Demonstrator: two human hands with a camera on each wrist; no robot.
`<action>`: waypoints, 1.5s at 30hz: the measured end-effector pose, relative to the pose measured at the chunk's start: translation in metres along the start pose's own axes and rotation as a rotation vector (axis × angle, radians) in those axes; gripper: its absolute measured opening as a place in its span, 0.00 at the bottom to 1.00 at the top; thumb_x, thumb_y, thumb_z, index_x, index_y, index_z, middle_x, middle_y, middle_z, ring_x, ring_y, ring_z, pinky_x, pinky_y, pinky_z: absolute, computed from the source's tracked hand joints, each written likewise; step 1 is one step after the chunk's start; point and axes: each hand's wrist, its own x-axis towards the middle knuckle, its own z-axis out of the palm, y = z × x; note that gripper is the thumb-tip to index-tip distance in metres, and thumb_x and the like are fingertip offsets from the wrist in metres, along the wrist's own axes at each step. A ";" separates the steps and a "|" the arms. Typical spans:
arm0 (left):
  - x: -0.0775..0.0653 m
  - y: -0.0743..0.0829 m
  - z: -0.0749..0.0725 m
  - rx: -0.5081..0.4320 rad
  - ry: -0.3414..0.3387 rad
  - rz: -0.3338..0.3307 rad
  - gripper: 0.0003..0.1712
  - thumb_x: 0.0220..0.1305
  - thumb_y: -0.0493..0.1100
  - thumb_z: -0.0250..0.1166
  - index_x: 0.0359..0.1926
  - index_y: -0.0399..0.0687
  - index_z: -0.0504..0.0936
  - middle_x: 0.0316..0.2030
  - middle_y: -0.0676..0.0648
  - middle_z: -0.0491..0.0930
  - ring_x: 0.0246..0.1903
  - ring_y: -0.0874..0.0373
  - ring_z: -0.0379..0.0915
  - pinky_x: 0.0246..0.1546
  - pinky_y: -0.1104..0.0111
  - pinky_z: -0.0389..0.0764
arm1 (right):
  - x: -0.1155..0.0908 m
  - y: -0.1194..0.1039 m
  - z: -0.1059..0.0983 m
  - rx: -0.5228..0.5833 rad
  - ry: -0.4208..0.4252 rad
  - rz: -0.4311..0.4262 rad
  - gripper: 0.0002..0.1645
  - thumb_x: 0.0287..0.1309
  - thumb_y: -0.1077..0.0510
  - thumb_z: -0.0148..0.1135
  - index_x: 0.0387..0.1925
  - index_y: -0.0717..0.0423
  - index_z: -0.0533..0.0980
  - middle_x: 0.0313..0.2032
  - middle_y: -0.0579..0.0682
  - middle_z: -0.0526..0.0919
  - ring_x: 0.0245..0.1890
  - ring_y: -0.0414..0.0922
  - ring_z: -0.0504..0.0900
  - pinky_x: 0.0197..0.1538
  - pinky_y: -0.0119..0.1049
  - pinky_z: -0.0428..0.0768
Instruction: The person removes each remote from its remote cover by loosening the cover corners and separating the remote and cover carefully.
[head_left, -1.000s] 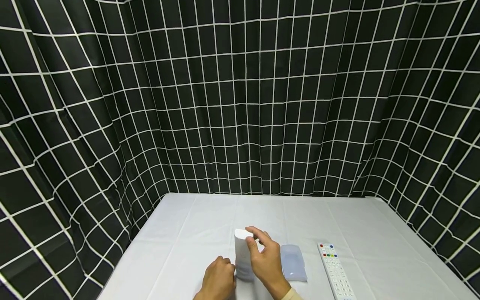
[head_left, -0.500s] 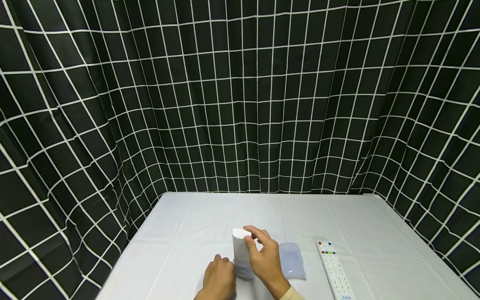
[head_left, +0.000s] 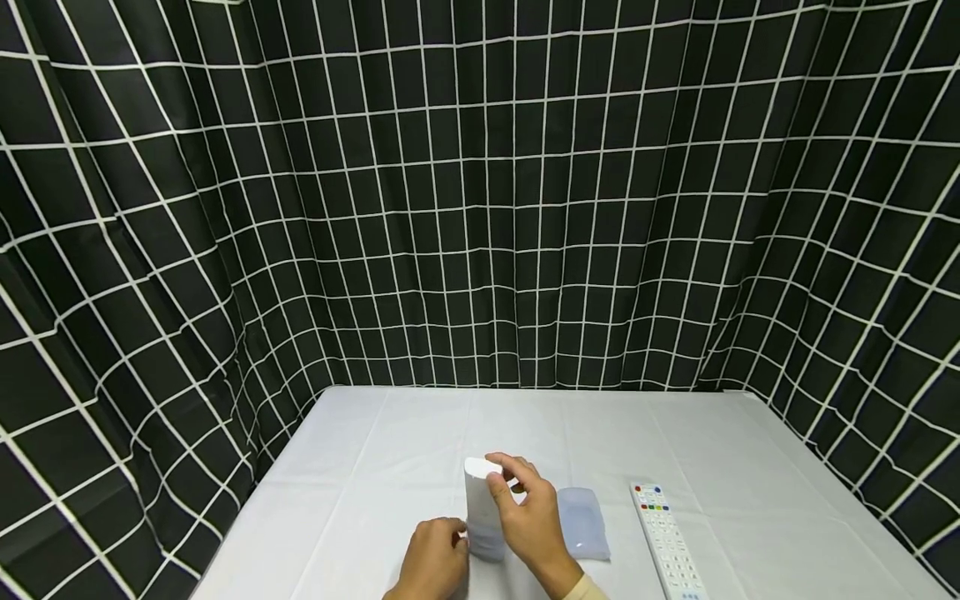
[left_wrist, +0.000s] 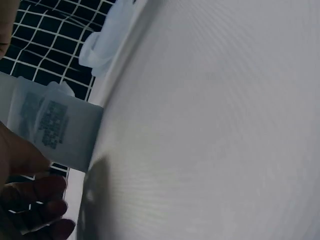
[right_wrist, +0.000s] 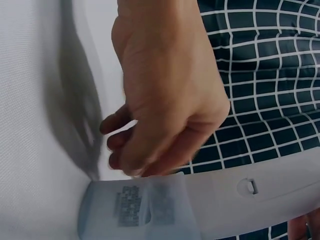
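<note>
A white remote control (head_left: 480, 496) stands upright on the table, its lower part inside a translucent cover (head_left: 487, 542). Printed marks show through this cover in both wrist views. My right hand (head_left: 528, 517) grips the remote near its top, thumb on the near side; in the right wrist view only its fingers (right_wrist: 306, 225) show at the lower corner. At the cover's side is my left hand (head_left: 432, 557), large in the right wrist view. Its fingers (left_wrist: 42, 192) are bent, with a fingertip right at the cover's edge; I cannot tell whether it pinches the cover.
To the right of my right hand lies a second translucent cover (head_left: 583, 525). Farther right, a white remote (head_left: 667, 542) with coloured buttons lies face up. A white cloth covers the table (head_left: 390, 467). Black curtains (head_left: 517, 208) with a white grid surround the back and sides.
My left hand's fingers have shifted and loosened from a tighter curl beside the cover. The right hand and upright remote keep their pose. The head view has swung slightly.
</note>
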 end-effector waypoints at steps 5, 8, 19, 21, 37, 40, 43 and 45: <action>0.002 0.005 -0.004 -0.216 -0.004 -0.063 0.23 0.55 0.28 0.62 0.55 0.31 0.77 0.14 0.55 0.73 0.12 0.65 0.68 0.14 0.74 0.72 | 0.001 -0.005 -0.001 0.010 -0.001 0.004 0.11 0.56 0.67 0.67 0.42 0.58 0.82 0.31 0.39 0.81 0.30 0.40 0.76 0.33 0.37 0.76; 0.003 0.003 -0.006 -0.351 -0.033 -0.072 0.25 0.54 0.28 0.61 0.55 0.31 0.77 0.15 0.50 0.77 0.12 0.65 0.69 0.13 0.75 0.71 | 0.000 -0.008 -0.002 0.006 0.006 0.023 0.11 0.55 0.68 0.67 0.42 0.60 0.82 0.29 0.41 0.82 0.30 0.41 0.78 0.33 0.39 0.76; 0.008 0.004 -0.014 -0.654 -0.087 -0.169 0.23 0.57 0.31 0.63 0.55 0.30 0.77 0.23 0.42 0.82 0.24 0.50 0.81 0.21 0.70 0.79 | -0.003 -0.001 -0.003 0.069 0.030 -0.018 0.14 0.53 0.68 0.68 0.42 0.56 0.82 0.32 0.44 0.84 0.31 0.41 0.79 0.34 0.37 0.75; 0.009 0.005 -0.015 -0.689 -0.097 -0.200 0.22 0.57 0.32 0.63 0.54 0.31 0.78 0.24 0.41 0.83 0.25 0.50 0.81 0.23 0.68 0.79 | -0.003 -0.002 -0.003 0.073 0.028 -0.020 0.13 0.53 0.68 0.68 0.42 0.56 0.82 0.31 0.44 0.84 0.31 0.42 0.79 0.35 0.37 0.75; 0.008 0.014 -0.019 -0.770 -0.058 -0.255 0.24 0.54 0.33 0.48 0.49 0.29 0.81 0.25 0.38 0.83 0.27 0.49 0.81 0.26 0.64 0.79 | -0.007 -0.004 -0.003 0.156 0.015 -0.013 0.13 0.56 0.68 0.66 0.43 0.54 0.82 0.31 0.43 0.81 0.33 0.43 0.77 0.35 0.36 0.75; 0.009 0.018 -0.022 -0.800 -0.049 -0.270 0.24 0.60 0.37 0.45 0.49 0.29 0.80 0.25 0.38 0.83 0.28 0.48 0.81 0.27 0.64 0.80 | -0.006 -0.006 -0.003 0.145 0.021 -0.006 0.14 0.55 0.69 0.67 0.43 0.54 0.82 0.33 0.45 0.81 0.33 0.43 0.76 0.34 0.35 0.74; 0.011 0.021 -0.025 -0.819 -0.017 -0.305 0.25 0.69 0.46 0.47 0.47 0.31 0.82 0.24 0.38 0.83 0.28 0.49 0.82 0.28 0.65 0.79 | -0.005 -0.013 -0.004 0.144 0.016 0.004 0.13 0.54 0.70 0.67 0.41 0.56 0.82 0.33 0.46 0.80 0.30 0.43 0.75 0.31 0.35 0.74; 0.012 0.023 -0.026 -0.827 0.009 -0.335 0.27 0.71 0.53 0.50 0.45 0.33 0.83 0.24 0.39 0.83 0.28 0.50 0.81 0.28 0.65 0.79 | -0.004 -0.021 -0.006 0.158 0.000 0.009 0.12 0.54 0.71 0.66 0.40 0.59 0.81 0.33 0.48 0.79 0.28 0.44 0.75 0.28 0.34 0.75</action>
